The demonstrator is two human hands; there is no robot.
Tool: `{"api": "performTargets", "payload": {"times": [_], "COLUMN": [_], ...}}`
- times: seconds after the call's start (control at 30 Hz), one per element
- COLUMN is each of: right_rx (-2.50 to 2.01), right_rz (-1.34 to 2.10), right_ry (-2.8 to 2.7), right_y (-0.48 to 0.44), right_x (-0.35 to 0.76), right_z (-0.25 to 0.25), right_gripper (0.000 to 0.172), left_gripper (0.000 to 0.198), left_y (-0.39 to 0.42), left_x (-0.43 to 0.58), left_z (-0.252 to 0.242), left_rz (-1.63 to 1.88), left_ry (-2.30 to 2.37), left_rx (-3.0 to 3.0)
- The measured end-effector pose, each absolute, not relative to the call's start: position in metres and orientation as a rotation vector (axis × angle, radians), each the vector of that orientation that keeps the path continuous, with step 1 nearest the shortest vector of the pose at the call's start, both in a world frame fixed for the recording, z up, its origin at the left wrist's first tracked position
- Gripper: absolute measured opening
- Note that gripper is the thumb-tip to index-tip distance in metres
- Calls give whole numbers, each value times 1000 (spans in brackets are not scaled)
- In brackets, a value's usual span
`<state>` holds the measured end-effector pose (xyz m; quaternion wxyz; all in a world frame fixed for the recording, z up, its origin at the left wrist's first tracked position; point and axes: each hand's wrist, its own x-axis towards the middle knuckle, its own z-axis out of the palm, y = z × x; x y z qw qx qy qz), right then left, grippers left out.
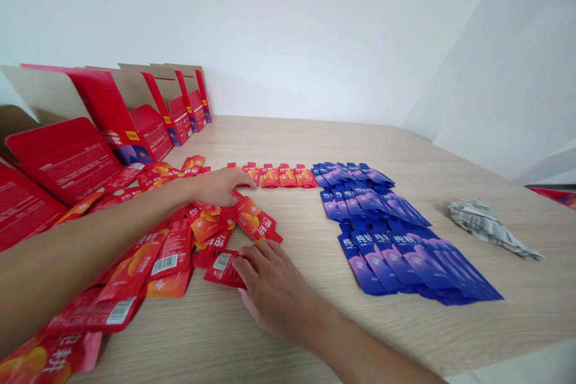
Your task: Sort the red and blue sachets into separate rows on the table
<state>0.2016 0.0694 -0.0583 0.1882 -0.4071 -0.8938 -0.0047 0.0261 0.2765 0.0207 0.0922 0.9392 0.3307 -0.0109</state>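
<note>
My left hand (222,186) reaches over the pile of red pouches, its thumb and fingers apart. Just under its thumb lies a red pouch with orange fruit printed on it (256,219). My right hand (274,282), fingers curled, grips the edge of another red pouch (222,268), barcode side up. Beyond the left hand a row of small red pouches (288,176) stretches along the table, partly hidden by that hand. More red pouches (171,249) are heaped loosely under and around my left forearm.
Blue-purple pouches (411,258) lie overlapped in three rows on the right, meeting the red row at the back. Open red cardboard boxes (148,129) stand along the left. A crumpled grey striped cloth (488,225) rests at the right. A white wall (306,36) rises behind the table.
</note>
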Motion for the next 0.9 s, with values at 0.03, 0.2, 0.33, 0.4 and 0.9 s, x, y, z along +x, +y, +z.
{"api": "performTargets", "payload": {"times": [0.03, 0.2, 0.33, 0.4, 0.9], "right_rx": [-1137, -1157, -1216, -1211, -1537], "right_rz": [-29, -38, 96, 156, -147], "right_ry": [-2530, -2491, -2281, -2114, -2162], "right_y": [70, 71, 74, 76, 68], "right_x": [202, 211, 226, 238, 291], "right_z": [-58, -54, -45, -39, -36], "right_gripper": [24, 13, 14, 15, 35], "left_gripper": [66, 56, 41, 29, 47], "left_y": [269, 248, 242, 242, 229], "left_x": [29, 48, 63, 70, 70], "left_z": [21, 21, 19, 17, -10], "left_rz": [-116, -297, -302, -236, 258], "left_ry": [885, 769, 854, 903, 1378], "left_rx": [2792, 2767, 2738, 2690, 2402]}}
